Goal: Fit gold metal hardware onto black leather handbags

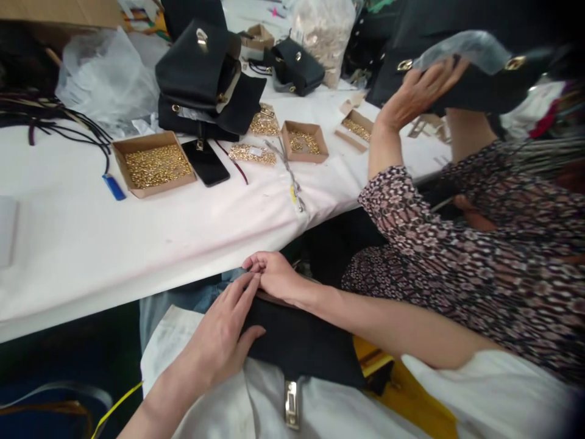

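View from above a person's lap, at the near edge of a white-covered surface (91, 244). A black leather piece (301, 341) lies across the lap on white cloth (183, 347), with a metal clasp (291, 402) at its near edge. The left hand (223, 332) rests flat on the piece's left side, fingers stretched out and open, gripping nothing. The right hand (274, 274) sits at the piece's far edge, just under the lip of the surface, fingers curled closed and touching the left fingertips - whether they pinch the leather is hidden.

The two hands work in a narrow gap between lap and surface edge. To the right, a co-worker's patterned sleeve (479, 244) fills the space close beside the right forearm; that person's hand (415, 91) is raised, holding a black bag (457, 85) above the surface.

On the surface, well apart from the hands, an open cardboard box of gold fittings (155, 164) stands next to a dark phone (206, 161), with a blue lighter (113, 186) on its left. Two smaller boxes (304, 141) of gold parts lie further right. Behind them is a stack of black bags (201, 79), and at far left a bundle of black cords (55, 122). The near strip of the surface - between the boxes and its front edge - is bare cloth.
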Motion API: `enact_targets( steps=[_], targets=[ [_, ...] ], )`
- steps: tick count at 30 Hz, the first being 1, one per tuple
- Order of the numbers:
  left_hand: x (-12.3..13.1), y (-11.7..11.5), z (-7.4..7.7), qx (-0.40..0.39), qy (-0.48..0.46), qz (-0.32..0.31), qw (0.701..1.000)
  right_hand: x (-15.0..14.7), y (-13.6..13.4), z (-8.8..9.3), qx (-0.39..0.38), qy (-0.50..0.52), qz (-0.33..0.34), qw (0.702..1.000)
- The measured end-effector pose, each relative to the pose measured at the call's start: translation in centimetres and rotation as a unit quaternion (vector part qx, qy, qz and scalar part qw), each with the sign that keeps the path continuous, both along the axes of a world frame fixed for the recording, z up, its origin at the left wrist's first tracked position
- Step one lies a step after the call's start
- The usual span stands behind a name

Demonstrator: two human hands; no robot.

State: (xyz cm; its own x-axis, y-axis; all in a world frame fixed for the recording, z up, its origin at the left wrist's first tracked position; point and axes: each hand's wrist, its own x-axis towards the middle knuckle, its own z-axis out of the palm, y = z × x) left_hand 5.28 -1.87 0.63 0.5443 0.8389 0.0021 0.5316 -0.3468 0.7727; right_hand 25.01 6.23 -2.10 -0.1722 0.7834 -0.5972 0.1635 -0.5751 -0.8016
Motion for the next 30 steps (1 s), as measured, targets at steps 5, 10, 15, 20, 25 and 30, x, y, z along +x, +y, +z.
enact_targets(
  steps=[5, 10, 15, 20, 25, 30],
  targets=[
    [0.2, -1.4, 0.6, 0.094, 0.035, -0.064, 0.993, 0.9, 0.7, 0.0, -0.002, 0.029, 0.068, 0.997],
    [1.2, -0.1, 2.4, 0.040, 0.100, -0.126, 0.986, 0.6, 1.3, -0.2, -0.038, 0.023, 0.087, 0.995],
    [2.1, 1.7, 4.1, -0.019, 0.110, -0.131, 0.985, 0.8, 1.7, -0.3, -0.047, 0.035, 0.090, 0.994],
    [2.0, 2.0, 4.3, -0.023, 0.084, -0.116, 0.989, 1.5, 2.1, -0.6, -0.056, 0.065, 0.139, 0.987],
    [2.1, 2.1, 3.6, -0.070, 0.026, -0.064, 0.995, 1.5, 2.1, -0.4, -0.035, 0.077, 0.188, 0.979],
    [2.7, 2.3, 2.4, -0.123, -0.008, 0.056, 0.991, 1.4, 1.8, -0.5, 0.006, 0.084, 0.218, 0.972]
  ],
)
